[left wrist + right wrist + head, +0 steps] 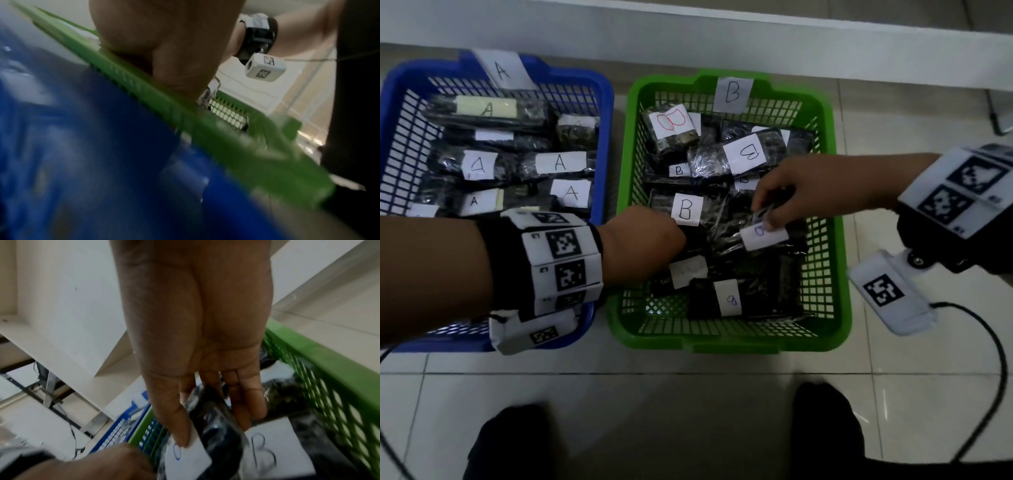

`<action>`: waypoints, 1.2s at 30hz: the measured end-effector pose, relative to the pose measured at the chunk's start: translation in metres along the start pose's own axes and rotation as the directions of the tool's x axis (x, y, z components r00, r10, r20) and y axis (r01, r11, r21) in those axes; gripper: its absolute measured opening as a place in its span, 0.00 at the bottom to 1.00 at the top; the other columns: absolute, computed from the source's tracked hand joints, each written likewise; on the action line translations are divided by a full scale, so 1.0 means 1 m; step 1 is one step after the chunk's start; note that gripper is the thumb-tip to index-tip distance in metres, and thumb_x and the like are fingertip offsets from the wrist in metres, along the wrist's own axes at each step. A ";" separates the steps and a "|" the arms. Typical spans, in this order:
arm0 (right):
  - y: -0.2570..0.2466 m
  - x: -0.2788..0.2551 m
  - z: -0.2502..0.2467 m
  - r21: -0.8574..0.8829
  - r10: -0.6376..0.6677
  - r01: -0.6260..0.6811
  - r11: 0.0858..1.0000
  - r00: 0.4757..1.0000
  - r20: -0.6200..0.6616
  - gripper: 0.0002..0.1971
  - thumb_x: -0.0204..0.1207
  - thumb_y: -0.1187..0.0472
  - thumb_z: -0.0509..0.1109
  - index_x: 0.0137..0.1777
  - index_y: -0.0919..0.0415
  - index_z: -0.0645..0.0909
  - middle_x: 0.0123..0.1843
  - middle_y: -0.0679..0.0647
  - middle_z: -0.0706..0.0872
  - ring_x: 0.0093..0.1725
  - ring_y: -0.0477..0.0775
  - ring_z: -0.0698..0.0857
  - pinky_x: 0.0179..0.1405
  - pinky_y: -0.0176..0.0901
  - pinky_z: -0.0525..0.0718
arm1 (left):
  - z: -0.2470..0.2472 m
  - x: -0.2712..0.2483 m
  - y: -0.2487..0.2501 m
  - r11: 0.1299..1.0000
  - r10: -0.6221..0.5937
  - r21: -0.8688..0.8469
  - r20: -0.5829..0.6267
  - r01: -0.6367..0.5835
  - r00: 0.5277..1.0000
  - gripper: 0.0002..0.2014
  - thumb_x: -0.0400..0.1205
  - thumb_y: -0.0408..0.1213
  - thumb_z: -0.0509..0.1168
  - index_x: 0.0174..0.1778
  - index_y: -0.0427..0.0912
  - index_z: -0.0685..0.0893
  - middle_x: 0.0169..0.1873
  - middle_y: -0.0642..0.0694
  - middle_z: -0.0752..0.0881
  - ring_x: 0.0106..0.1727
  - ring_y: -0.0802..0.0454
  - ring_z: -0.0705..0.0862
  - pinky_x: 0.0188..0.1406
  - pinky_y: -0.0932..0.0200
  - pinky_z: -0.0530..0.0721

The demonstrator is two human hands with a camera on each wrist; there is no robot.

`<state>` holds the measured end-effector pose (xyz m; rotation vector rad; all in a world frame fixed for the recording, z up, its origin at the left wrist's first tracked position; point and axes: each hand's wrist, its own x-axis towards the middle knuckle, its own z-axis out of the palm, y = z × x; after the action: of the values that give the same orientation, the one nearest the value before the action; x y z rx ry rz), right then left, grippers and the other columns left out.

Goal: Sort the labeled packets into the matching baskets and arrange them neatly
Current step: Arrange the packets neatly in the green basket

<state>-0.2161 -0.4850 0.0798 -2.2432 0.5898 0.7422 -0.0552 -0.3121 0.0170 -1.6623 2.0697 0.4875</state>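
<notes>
The green basket [729, 337], tagged B [732, 90], holds several black wrapped packets with white B labels. My right hand [765, 214] pinches one B packet [763, 236] near the basket's middle; in the right wrist view the thumb and fingers [213, 426] clamp its shiny wrap beside its label [187, 457]. My left hand [667, 240] reaches over the basket's left wall, fingers curled down at the left end of the same packet, fingertips hidden. The left wrist view shows that hand [185, 73] dipping behind the green rim [144, 91]. The blue basket [606, 102], tagged A [501, 70], holds A packets.
Both baskets stand side by side on a tiled floor against a white ledge [688, 31]. My two dark shoes [510, 442] [825, 428] are in front of them. A black cable [996, 377] loops on the floor at the right.
</notes>
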 end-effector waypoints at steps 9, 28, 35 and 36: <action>0.012 -0.003 -0.008 0.241 0.097 -0.056 0.969 0.982 -0.161 0.15 0.70 0.59 0.76 0.55 0.45 0.80 0.53 0.44 0.84 0.45 0.47 0.84 0.40 0.39 0.80 | -0.035 -0.001 -0.020 0.978 -0.028 -0.199 0.157 0.060 0.987 0.13 0.81 0.46 0.65 0.59 0.47 0.81 0.52 0.48 0.84 0.44 0.54 0.77 0.29 0.67 0.71; 0.008 0.002 -0.015 0.637 0.238 0.252 0.729 0.779 -0.581 0.17 0.72 0.73 0.65 0.53 0.52 0.84 0.49 0.54 0.87 0.44 0.54 0.86 0.43 0.44 0.85 | -0.054 -0.004 -0.063 0.907 -0.198 -0.387 -0.040 0.168 0.979 0.20 0.80 0.45 0.67 0.66 0.46 0.73 0.50 0.48 0.84 0.45 0.51 0.80 0.44 0.56 0.78; 0.000 0.004 0.005 0.641 0.174 0.124 0.757 0.908 -0.381 0.11 0.72 0.70 0.71 0.46 0.55 0.74 0.38 0.56 0.85 0.34 0.49 0.87 0.32 0.42 0.83 | -0.068 -0.028 -0.042 0.686 -0.252 -0.659 0.183 0.309 0.950 0.08 0.81 0.47 0.65 0.48 0.47 0.77 0.31 0.49 0.91 0.25 0.62 0.86 0.21 0.72 0.77; 0.001 0.005 0.009 0.637 0.166 0.106 0.763 0.921 -0.353 0.11 0.72 0.69 0.71 0.46 0.54 0.76 0.41 0.57 0.86 0.39 0.53 0.88 0.39 0.48 0.83 | -0.066 -0.032 -0.036 0.595 -0.216 -0.723 0.276 0.351 0.936 0.08 0.81 0.45 0.65 0.49 0.45 0.77 0.33 0.46 0.92 0.28 0.58 0.89 0.20 0.69 0.79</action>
<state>-0.2161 -0.4800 0.0709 -1.7113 0.9158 0.0441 -0.0221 -0.3283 0.0896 -2.2560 1.4735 1.4931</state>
